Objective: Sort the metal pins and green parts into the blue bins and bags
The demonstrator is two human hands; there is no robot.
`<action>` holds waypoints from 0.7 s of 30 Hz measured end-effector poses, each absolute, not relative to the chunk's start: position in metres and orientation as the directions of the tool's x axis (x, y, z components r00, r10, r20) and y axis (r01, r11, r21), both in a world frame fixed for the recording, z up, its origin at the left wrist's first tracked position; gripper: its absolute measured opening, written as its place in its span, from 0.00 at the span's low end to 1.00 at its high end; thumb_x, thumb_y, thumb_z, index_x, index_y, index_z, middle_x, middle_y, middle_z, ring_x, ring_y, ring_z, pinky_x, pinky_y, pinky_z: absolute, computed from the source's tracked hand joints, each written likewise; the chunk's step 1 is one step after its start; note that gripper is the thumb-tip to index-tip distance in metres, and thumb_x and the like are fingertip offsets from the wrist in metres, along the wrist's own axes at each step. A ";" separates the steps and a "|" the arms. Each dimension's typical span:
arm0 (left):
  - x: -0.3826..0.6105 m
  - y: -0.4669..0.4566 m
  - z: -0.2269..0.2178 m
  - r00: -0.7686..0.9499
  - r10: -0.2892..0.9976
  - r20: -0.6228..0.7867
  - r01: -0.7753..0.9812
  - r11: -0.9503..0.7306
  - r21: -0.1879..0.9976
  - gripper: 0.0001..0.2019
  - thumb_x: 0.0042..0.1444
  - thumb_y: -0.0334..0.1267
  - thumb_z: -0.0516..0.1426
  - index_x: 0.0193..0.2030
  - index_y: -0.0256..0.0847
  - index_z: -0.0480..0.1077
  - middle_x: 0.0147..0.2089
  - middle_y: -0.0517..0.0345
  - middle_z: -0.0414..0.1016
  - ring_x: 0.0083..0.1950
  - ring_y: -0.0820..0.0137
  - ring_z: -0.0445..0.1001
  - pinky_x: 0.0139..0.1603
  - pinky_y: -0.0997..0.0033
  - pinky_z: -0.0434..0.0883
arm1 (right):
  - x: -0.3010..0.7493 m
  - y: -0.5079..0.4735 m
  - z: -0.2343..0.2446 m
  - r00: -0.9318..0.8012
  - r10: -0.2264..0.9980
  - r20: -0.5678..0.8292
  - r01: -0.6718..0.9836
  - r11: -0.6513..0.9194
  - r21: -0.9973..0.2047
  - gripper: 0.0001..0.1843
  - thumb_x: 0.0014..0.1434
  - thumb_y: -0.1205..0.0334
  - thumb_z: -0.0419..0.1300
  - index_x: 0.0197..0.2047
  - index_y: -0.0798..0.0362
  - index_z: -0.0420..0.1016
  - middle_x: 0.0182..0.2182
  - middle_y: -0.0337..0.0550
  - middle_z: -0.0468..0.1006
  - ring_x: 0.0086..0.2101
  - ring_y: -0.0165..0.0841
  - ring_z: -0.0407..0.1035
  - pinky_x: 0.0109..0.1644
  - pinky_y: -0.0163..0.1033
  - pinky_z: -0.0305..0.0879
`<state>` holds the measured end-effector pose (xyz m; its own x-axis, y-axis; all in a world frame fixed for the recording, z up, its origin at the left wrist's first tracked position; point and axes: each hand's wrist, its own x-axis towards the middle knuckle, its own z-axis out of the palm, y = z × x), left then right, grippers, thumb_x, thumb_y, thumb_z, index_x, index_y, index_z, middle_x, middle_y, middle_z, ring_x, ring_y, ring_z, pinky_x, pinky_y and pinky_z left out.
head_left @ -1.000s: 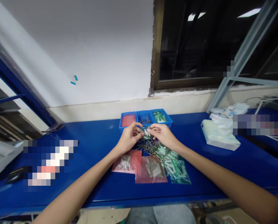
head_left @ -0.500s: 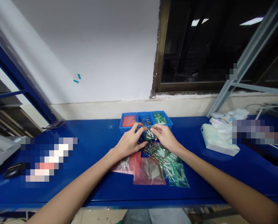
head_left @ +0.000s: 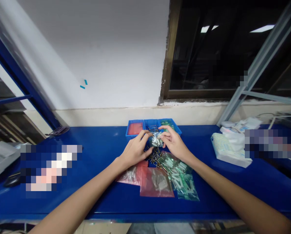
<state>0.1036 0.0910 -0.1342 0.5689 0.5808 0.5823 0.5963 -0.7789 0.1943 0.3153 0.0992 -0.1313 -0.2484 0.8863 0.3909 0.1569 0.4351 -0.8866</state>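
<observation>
Between my two hands, a small clear green-tinted plastic bag (head_left: 156, 139) of pale pieces is held above the table. My left hand (head_left: 137, 146) has its fingers curled at the bag's left edge, thumb lower down. My right hand (head_left: 172, 141) pinches the bag's upper right side between thumb and fingers. Below lie loose metal screws (head_left: 155, 157) in a pile. Green bags (head_left: 177, 172) with white pieces are spread to the right of the pile. Nearer me are two red bags, a front one (head_left: 157, 182) and one partly behind it (head_left: 132, 175).
Three joined blue bins stand behind my hands: the left bin (head_left: 127, 130) holds red bags, the middle screws, the right green bags. A tissue pack (head_left: 230, 149) sits at the right. A black mouse (head_left: 12, 179) lies left on the blue table (head_left: 99, 139).
The bag between my hands now shows more of its front and looks flatter. My right fingers have shifted slightly on it. The whole view has dipped a little.
</observation>
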 end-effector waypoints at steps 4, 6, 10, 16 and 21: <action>0.105 0.090 -0.132 0.544 0.590 0.597 0.585 -0.776 0.236 0.19 0.65 0.42 0.55 0.60 0.41 0.61 0.58 0.46 0.68 0.57 0.59 0.72 0.52 0.58 0.76 | 0.318 0.101 -0.127 -0.292 0.877 0.381 0.183 0.442 -0.878 0.10 0.64 0.61 0.54 0.47 0.50 0.71 0.29 0.37 0.72 0.24 0.29 0.66 0.29 0.37 0.69; 0.105 0.090 -0.132 0.524 0.601 0.604 0.577 -0.772 0.268 0.15 0.67 0.42 0.52 0.58 0.42 0.63 0.56 0.48 0.71 0.55 0.61 0.74 0.52 0.59 0.75 | 0.318 0.103 -0.128 -0.328 0.888 0.323 0.157 0.388 -0.908 0.10 0.64 0.62 0.53 0.47 0.51 0.72 0.31 0.39 0.74 0.25 0.29 0.69 0.29 0.36 0.69; 0.103 0.094 -0.135 0.472 0.668 0.576 0.597 -0.723 0.349 0.13 0.72 0.40 0.44 0.52 0.39 0.67 0.41 0.53 0.78 0.39 0.68 0.77 0.41 0.66 0.74 | 0.315 0.104 -0.133 -0.378 0.893 0.245 0.123 0.311 -0.942 0.12 0.64 0.60 0.55 0.49 0.52 0.70 0.36 0.45 0.78 0.32 0.34 0.76 0.28 0.35 0.68; 0.104 0.098 -0.141 0.371 0.740 0.561 0.524 -0.665 0.531 0.13 0.72 0.41 0.46 0.46 0.39 0.68 0.28 0.61 0.74 0.27 0.75 0.73 0.33 0.73 0.70 | 0.313 0.096 -0.134 -0.282 0.841 0.462 0.480 0.540 -0.691 0.10 0.63 0.57 0.59 0.31 0.52 0.72 0.28 0.39 0.71 0.30 0.31 0.67 0.33 0.37 0.64; 0.107 0.098 -0.138 0.319 0.746 0.585 0.427 -0.664 0.614 0.11 0.69 0.42 0.51 0.53 0.39 0.64 0.32 0.61 0.73 0.26 0.77 0.71 0.28 0.76 0.68 | 0.312 0.097 -0.134 -0.255 0.839 0.480 0.454 0.542 -0.707 0.16 0.64 0.58 0.57 0.25 0.52 0.63 0.27 0.38 0.66 0.30 0.31 0.64 0.33 0.36 0.62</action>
<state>0.1073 0.0976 -0.1385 0.3187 0.7458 0.5850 0.4268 -0.6640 0.6140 0.3118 0.0973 -0.1344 -0.2553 0.8393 0.4799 0.4540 0.5424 -0.7069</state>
